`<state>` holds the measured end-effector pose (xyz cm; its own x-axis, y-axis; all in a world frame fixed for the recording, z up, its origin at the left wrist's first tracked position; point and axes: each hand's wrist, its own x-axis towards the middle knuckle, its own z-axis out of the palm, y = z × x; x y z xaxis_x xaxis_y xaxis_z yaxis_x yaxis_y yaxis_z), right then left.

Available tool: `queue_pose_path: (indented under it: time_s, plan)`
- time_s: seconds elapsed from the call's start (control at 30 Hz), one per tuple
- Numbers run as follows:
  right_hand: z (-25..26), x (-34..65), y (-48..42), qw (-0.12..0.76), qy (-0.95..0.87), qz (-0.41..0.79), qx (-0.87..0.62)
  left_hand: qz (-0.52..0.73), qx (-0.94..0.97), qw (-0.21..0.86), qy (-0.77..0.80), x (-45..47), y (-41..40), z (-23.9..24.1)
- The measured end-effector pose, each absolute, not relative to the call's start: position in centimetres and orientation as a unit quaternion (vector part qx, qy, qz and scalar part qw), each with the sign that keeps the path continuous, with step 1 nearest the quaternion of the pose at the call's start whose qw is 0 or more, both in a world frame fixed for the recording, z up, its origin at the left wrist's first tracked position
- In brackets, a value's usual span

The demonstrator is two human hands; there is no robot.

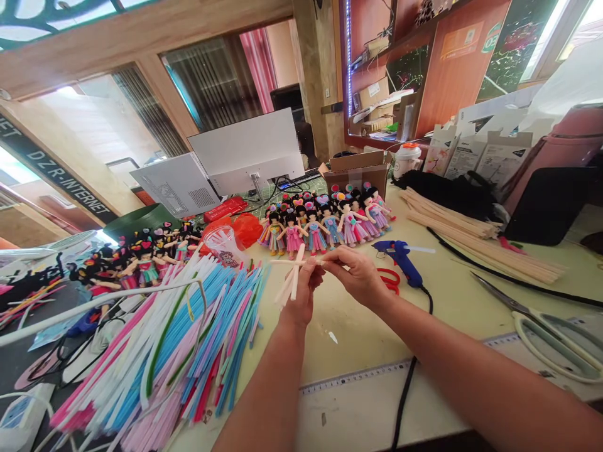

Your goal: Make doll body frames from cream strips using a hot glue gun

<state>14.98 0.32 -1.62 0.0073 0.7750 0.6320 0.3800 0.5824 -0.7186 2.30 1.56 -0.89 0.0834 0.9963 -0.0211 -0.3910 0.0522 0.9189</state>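
Note:
Both my hands meet above the pale yellow table [452, 301]. My left hand [302, 296] is closed around a small cream pipe-cleaner figure [292, 276] whose legs and arms stick out to the left. My right hand [357, 274] pinches the same figure from the right with thumb and fingers pressed together. A big heap of pink, blue, white and green pipe cleaners [179, 339] lies just left of my hands.
Rows of finished dolls [325, 220] stand behind my hands, more dolls [141, 257] at left. A blue glue gun [400, 257], red scissors [389, 279], cream stick bundles [471, 235], large scissors [546, 326] and a ruler [358, 376] lie around. Monitors [245, 150] stand at back.

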Motion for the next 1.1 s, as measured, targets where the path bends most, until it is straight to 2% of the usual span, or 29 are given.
queue_pose_path:
  time_s: [0.37,0.87,1.1]
  plan:
    - [-1.5,15.1,0.1,0.549,-0.704,0.161,-0.421,0.535,0.376,0.661,0.367,2.1,1.8,-1.1]
    - [-1.2,15.3,0.1,0.565,-0.692,0.150,-0.424,0.552,0.529,0.529,0.369,1.6,2.3,-2.7]
    - [-1.1,15.4,0.1,0.565,-0.688,0.149,-0.430,0.555,0.533,0.533,0.352,1.7,2.5,-2.9]
